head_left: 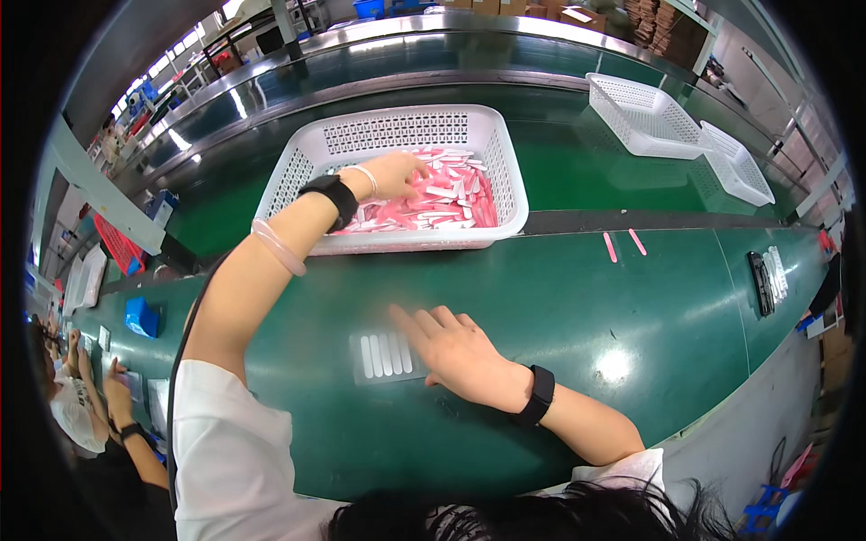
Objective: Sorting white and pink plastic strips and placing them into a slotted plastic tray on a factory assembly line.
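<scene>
My left hand (pixel 393 177) reaches into a white plastic basket (pixel 514 180), its bent fingers apart over a heap of small pink and white flat strips (pixel 456 194). Some fingertips are hidden among the strips, and no strip shows clearly in its grasp. Lower down, my right hand (pixel 465 356) hovers palm down over the green table with fingers stretched out, the foremost smeared by motion. Just left of its fingers lies a clear flat sheet or pouch (pixel 397 375) with several white round-ended strips (pixel 377 355) in a row. Both wrists wear black bands.
Two pink strips (pixel 611 248) lie right of the basket. Farther right are a black object (pixel 760 283) and a clear-wrapped bundle (pixel 776 273). White baskets (pixel 645 144) stand on the conveyor beyond. A blue bin (pixel 142 317) and a co-worker's hand (pixel 118 397) are at left.
</scene>
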Demonstrator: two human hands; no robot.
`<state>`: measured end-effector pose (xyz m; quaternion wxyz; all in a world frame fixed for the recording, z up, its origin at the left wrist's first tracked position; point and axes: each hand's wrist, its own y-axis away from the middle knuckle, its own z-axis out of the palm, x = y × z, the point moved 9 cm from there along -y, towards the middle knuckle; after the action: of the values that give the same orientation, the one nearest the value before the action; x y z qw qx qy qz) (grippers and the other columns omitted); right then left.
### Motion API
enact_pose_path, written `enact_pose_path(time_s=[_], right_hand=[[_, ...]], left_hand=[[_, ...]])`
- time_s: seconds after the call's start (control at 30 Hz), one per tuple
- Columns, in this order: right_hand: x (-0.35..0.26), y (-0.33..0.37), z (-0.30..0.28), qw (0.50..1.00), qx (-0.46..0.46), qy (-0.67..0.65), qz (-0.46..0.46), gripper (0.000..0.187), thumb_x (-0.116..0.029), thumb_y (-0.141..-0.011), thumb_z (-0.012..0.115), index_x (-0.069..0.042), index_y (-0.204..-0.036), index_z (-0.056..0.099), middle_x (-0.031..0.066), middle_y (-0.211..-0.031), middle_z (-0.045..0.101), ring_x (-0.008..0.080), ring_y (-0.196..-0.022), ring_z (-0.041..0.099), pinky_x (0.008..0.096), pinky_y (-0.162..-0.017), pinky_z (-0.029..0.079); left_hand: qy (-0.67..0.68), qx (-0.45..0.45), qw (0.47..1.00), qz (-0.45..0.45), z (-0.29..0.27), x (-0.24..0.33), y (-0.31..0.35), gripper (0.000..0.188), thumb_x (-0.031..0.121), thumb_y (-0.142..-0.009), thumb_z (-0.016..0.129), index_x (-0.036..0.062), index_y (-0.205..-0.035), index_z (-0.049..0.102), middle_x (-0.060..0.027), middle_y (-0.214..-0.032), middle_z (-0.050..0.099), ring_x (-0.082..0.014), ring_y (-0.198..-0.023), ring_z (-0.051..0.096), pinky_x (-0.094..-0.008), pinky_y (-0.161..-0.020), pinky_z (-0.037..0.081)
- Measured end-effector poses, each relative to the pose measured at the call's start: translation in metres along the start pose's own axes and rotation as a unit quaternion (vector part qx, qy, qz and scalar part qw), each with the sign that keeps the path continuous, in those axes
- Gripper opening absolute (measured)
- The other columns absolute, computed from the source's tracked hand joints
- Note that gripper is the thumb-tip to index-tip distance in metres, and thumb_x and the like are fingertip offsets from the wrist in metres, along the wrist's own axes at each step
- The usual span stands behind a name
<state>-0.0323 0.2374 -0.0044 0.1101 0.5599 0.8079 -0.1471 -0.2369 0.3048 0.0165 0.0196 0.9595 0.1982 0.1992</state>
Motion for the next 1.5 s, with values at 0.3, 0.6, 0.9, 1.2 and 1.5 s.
enact_pose_path(time_s=[0.3,0.6,0.9,1.2,1.5], right_hand=[[-0.005,-0.001,-0.006,0.999,0.029,0.013,-0.021,0.088,-0.006,-0.049,0.072,0.002,-0.126,0.029,0.0109,-0.097,0.048,0.0247,-0.088,0.048,0.034,-0.07,0.043],[-0.004,-0.002,-0.007,0.999,0.029,0.011,-0.025,0.087,-0.006,-0.05,0.072,0.002,-0.125,0.03,0.011,-0.096,0.048,0.025,-0.088,0.047,0.0346,-0.071,0.043],[-0.001,0.001,-0.011,0.998,0.013,-0.057,-0.021,0.07,-0.011,-0.064,0.068,0.001,-0.123,0.032,0.0126,-0.109,0.045,0.0266,-0.098,0.046,0.0353,-0.081,0.041],[0.01,-0.002,-0.089,0.734,0.152,-0.662,-0.011,0.04,0.012,-0.069,0.058,0.005,-0.107,0.049,0.0129,-0.1,0.05,0.0158,-0.083,0.053,0.0257,-0.069,0.048],[0.003,-0.004,-0.055,0.77,0.128,-0.62,0.082,0.011,0.009,-0.071,0.06,0.007,-0.081,0.056,0.0131,-0.072,0.059,0.014,-0.059,0.058,0.0227,-0.054,0.049]], left_hand=[[-0.019,0.071,0.997,-0.027,-0.025,-0.029,0.008,0.022,0.018,-0.069,0.061,-0.0024,-0.076,0.057,-0.0124,-0.065,0.056,-0.0205,-0.058,0.052,-0.03,-0.059,0.043],[0.053,0.105,0.989,-0.095,-0.047,-0.037,0.018,0.021,0.013,-0.07,0.062,-0.0034,-0.081,0.057,-0.0125,-0.078,0.063,-0.0136,-0.065,0.06,-0.0235,-0.062,0.047],[0.431,0.154,0.888,-0.047,-0.066,0.007,0.068,0.028,0.011,-0.081,0.056,-0.0062,-0.102,0.052,-0.0137,-0.09,0.061,-0.016,-0.077,0.061,-0.0238,-0.07,0.05],[0.678,-0.005,0.728,-0.1,0.029,0.105,0.194,0.022,0.006,-0.079,0.056,-0.0051,-0.099,0.052,-0.0158,-0.081,0.062,-0.0208,-0.071,0.062,-0.0292,-0.059,0.052],[0.712,0.118,0.679,-0.137,0.072,0.09,0.237,0.024,0.003,-0.079,0.056,-0.0062,-0.101,0.052,-0.0149,-0.081,0.061,-0.018,-0.07,0.062,-0.0253,-0.059,0.05]])
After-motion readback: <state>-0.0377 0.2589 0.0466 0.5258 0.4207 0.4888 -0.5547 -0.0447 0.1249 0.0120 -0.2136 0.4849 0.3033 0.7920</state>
